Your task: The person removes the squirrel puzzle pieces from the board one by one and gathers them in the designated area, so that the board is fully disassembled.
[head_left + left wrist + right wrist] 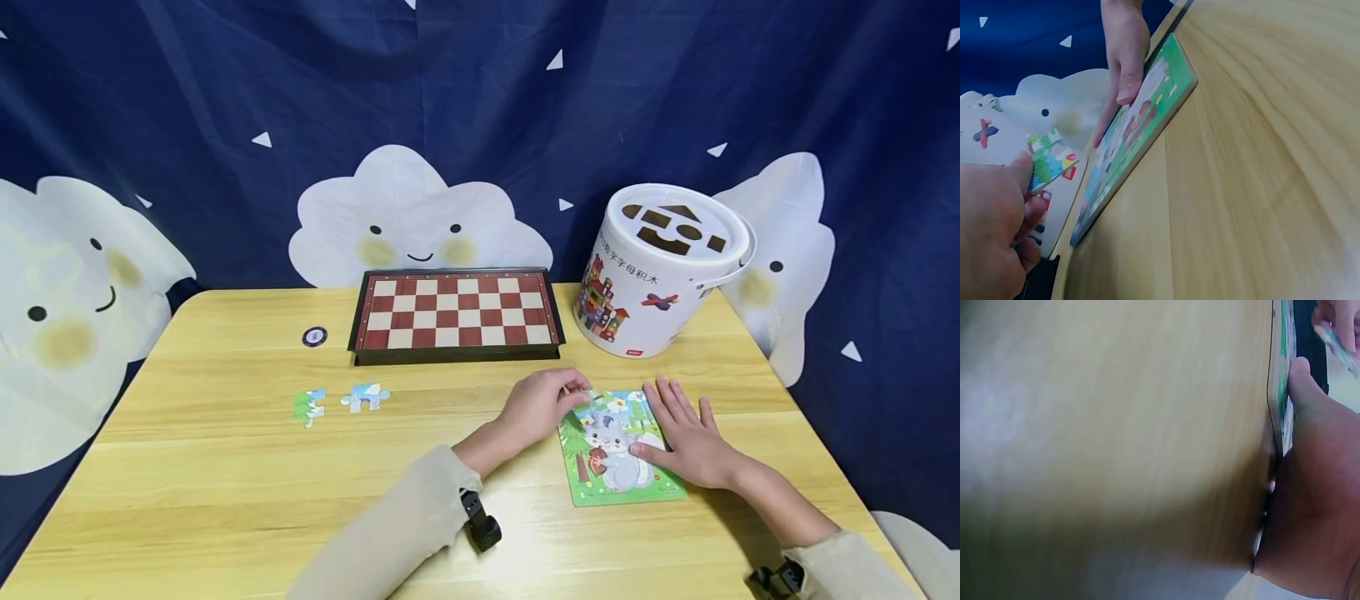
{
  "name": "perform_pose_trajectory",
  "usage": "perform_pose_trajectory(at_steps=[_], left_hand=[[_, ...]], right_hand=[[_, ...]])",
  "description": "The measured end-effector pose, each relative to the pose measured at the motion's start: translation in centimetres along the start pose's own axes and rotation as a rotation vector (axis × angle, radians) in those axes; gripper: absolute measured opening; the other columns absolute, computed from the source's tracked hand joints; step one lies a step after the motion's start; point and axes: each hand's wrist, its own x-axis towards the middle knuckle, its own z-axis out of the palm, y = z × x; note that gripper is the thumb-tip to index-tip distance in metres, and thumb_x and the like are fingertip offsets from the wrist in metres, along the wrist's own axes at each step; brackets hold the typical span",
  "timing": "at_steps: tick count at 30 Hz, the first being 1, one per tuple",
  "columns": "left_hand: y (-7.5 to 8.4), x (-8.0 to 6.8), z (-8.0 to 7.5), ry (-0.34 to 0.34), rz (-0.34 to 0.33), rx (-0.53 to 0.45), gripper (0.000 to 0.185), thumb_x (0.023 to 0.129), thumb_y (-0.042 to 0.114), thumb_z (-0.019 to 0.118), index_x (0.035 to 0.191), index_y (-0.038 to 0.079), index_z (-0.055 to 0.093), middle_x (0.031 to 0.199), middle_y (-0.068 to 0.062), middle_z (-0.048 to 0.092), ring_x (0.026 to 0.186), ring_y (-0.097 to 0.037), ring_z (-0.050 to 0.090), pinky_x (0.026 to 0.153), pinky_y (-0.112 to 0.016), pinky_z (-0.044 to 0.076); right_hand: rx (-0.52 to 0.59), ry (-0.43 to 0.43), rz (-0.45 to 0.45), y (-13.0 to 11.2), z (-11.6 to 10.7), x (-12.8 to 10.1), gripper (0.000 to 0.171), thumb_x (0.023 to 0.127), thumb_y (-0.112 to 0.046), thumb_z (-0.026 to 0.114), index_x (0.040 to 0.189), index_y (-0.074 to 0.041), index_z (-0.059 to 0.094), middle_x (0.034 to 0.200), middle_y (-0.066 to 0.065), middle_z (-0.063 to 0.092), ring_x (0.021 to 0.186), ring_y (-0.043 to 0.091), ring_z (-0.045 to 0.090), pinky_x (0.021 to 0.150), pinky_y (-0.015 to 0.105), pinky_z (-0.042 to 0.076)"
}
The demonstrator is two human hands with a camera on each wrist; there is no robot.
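A jigsaw puzzle board (626, 479) with a grey squirrel picture lies on the table's right side. Between thumb and fingers, my left hand (536, 406) pinches a puzzle piece (1050, 161) with green leaves and a yellow corner, held just above the board's upper left corner. My right hand (696, 446) rests along the board's right edge, its fingers straight and its thumb on the picture. Two loose puzzle pieces lie to the left: one green and blue piece (308, 406) and one light blue piece (366, 397).
Behind the pieces lies a red and white checkerboard (459, 310) in a black frame. A white bucket (637, 292) with shape holes in its lid stands behind the puzzle board. One round dark chip (315, 337) lies left of the checkerboard. A blue curtain (480, 83) hangs behind the table.
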Motion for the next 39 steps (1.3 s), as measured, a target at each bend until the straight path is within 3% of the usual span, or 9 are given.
perform_pose_trajectory(at_steps=[7,17,26,39], left_hand=[[-1.9,-1.6,-2.0,0.003,-0.028,-0.104,0.016,0.098,0.026,0.07,0.107,0.016,0.075,0.099,0.005,0.074,0.074,0.0,0.056,0.069,-0.017,0.048],[-4.4,-4.3,-5.2,0.038,-0.09,-0.186,0.013,0.097,0.015,0.07,0.108,0.009,0.075,0.102,-0.001,0.074,0.082,-0.008,0.062,0.076,-0.023,0.053],[-6.9,-6.2,-8.1,0.06,-0.145,-0.149,0.013,0.097,0.013,0.069,0.107,0.01,0.077,0.106,-0.002,0.075,0.086,-0.011,0.062,0.079,-0.029,0.053],[-10.6,-7.4,-12.0,0.031,-0.183,-0.024,0.015,0.099,0.013,0.067,0.109,0.008,0.077,0.108,-0.005,0.075,0.102,-0.023,0.067,0.094,-0.044,0.053]], right_hand=[[-0.01,-0.013,0.012,-0.4,-0.3,-0.1,0.1,0.098,-0.05,0.063,0.162,-0.002,0.004,0.166,0.03,-0.001,0.152,0.048,-0.007,0.111,0.074,-0.01],[0.015,0.065,-0.051,0.3,0.5,-0.2,0.098,0.097,-0.047,0.065,0.162,-0.002,0.007,0.165,0.032,0.002,0.153,0.045,-0.008,0.111,0.072,-0.016],[-0.016,-0.015,0.023,-0.3,-0.2,-0.1,0.1,0.097,-0.052,0.063,0.162,-0.002,0.005,0.166,0.03,0.0,0.152,0.047,-0.006,0.111,0.073,-0.011],[-0.015,-0.018,0.026,-0.2,-0.1,0.0,0.1,0.098,-0.051,0.063,0.162,-0.002,0.005,0.166,0.029,-0.001,0.152,0.047,-0.006,0.112,0.073,-0.011]])
